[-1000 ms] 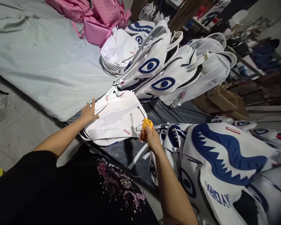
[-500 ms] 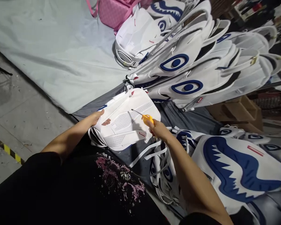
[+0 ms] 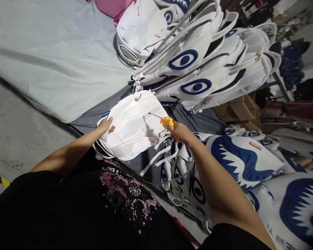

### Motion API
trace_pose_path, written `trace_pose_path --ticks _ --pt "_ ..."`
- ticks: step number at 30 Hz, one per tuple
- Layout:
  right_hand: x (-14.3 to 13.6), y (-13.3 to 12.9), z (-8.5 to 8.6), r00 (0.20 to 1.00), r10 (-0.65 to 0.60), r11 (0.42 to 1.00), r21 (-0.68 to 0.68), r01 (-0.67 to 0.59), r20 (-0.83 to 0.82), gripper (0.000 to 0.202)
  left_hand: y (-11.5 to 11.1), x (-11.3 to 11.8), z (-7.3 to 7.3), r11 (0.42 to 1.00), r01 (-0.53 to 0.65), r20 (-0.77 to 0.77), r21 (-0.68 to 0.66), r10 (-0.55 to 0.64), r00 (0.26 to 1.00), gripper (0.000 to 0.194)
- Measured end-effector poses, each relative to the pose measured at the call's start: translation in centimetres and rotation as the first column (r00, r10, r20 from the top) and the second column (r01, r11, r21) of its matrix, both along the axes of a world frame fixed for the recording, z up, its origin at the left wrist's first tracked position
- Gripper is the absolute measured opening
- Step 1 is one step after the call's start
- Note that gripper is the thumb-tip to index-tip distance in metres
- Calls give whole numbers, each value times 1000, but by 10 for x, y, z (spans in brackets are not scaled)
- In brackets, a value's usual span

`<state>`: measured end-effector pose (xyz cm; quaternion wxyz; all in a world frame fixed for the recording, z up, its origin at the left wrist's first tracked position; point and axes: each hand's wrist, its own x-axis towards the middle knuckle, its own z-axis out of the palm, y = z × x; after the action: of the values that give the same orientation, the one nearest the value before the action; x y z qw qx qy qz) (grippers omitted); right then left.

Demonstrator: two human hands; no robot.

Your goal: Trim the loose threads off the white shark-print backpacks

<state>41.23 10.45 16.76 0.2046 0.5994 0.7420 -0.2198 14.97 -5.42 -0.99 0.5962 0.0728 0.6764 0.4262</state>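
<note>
A white backpack (image 3: pixel 135 121) with dotted back panels lies in front of me, its straps and loose webbing trailing to the right. My left hand (image 3: pixel 105 125) grips the bag's left edge, the thumb on top and some fingers out of sight. In my right hand (image 3: pixel 177 131) is an orange hot-air or glue-gun-like tool (image 3: pixel 167 122) with a thin dark metal tip; the tool's exact kind is unclear. Its tip is over the bag's back panel, and whether it touches is not clear.
Stacked white backpacks (image 3: pixel 195 69) with blue eyes stand beyond the bag. More shark-mouth bags (image 3: pixel 240 159) lie at right. A pale cloth (image 3: pixel 54 52) covers the table at upper left. Cardboard boxes (image 3: pixel 240 109) and a pink bag (image 3: pixel 113 7) are farther off.
The view has shifted, so the stacked bags appear further left and higher. The backpack looks slightly turned, with my left hand still on its edge. The orange tool remains in my right hand.
</note>
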Motion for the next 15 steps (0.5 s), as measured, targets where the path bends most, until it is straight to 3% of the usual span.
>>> trace_pose_path --ticks 3,6,9,12,15 --pt "29 7 4 991 -128 990 -51 129 32 26 -4 6 -1 993 12 -117 116 2 993 34" --pt "47 -3 7 972 -231 920 -333 205 -40 26 -5 6 -3 994 27 -107 104 -16 994 37" --pt "55 -17 10 939 -312 837 -509 200 -144 29 -5 6 -4 995 19 -96 100 -9 995 39" --pt "60 -25 12 921 -341 791 -587 172 -189 30 -5 5 -4 996 -13 -50 87 17 999 40" --pt "64 -28 15 919 -340 792 -588 164 -201 29 -4 2 -2 998 -30 -16 61 32 999 42"
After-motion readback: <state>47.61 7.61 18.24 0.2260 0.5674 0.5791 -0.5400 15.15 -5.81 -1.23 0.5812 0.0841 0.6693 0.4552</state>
